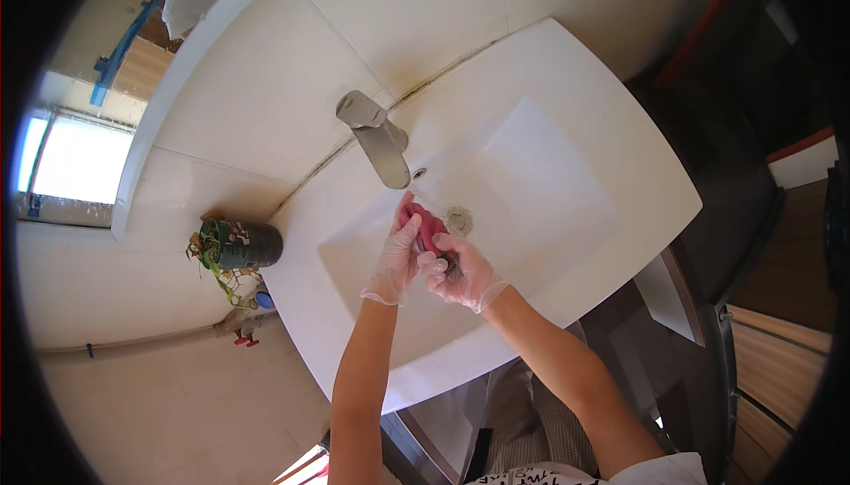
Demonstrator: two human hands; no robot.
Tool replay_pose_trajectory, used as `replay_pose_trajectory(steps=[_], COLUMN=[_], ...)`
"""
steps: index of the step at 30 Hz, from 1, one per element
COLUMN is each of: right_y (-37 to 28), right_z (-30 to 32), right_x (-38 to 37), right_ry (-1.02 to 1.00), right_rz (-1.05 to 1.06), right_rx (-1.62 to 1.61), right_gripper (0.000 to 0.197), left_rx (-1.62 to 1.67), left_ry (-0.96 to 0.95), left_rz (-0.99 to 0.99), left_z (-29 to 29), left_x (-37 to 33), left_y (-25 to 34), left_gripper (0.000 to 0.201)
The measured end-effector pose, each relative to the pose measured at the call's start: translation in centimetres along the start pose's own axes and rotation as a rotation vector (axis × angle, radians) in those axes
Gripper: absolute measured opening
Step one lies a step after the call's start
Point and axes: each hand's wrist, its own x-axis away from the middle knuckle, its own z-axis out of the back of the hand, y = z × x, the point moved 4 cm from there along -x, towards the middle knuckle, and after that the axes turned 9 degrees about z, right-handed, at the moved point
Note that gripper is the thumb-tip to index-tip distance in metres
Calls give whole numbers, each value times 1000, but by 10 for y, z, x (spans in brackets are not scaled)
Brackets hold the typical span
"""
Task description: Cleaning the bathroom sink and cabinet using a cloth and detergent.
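Both my hands wear thin clear plastic gloves and meet over the white sink point(567, 263), just below the spout of the metal faucet point(376, 139). Between them is a bunched dark pink cloth point(428, 224). My left hand point(398, 259) grips its left side, thumb laid across it. Curled around the lower right end is my right hand point(459, 274); something darker shows under its fingers, too hidden to name. Just to the right of the cloth lies the round drain point(459, 220). Whether water is running I cannot tell.
A potted plant point(239, 244) in a dark container stands at the sink's left corner. Red-handled valves point(246, 341) stick out from the wall below it. A mirror point(133, 69) hangs at the upper left. Wooden drawers point(779, 361) are on the right.
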Motion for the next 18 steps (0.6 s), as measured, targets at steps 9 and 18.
replay_pose_trajectory(steps=[9, 18], right_y=[-19, -9], right_z=[-18, 3], right_x=[-2, -7], right_ry=[129, -80], right_rz=[185, 517], right_rx=[2104, 2120], right_gripper=[14, 76], left_rx=[-810, -762], left_ry=[175, 402], left_rz=[2, 227], left_z=[6, 7], left_x=[-5, 14], left_y=[11, -6], left_gripper=[25, 43])
